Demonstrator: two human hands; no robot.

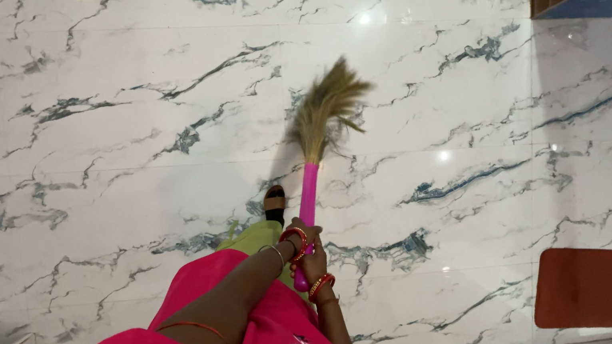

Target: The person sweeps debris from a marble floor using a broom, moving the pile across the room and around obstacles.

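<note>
Grass broom (319, 130) with a bright pink handle, bristles fanned out and blurry, tip down on the white marble floor (109, 86) out in the far middle. Both hands are wrapped tight round the near end of the handle, left hand (295, 241) stacked just above the right hand (314, 265), arms stretched forward, bangles on both wrists. A rust-coloured mat (590, 287) lies off to the right.

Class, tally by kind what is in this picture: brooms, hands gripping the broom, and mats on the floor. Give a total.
Broom: 1
Hands gripping its pink handle: 2, left hand and right hand
Red mat: 1
Total: 4
</note>
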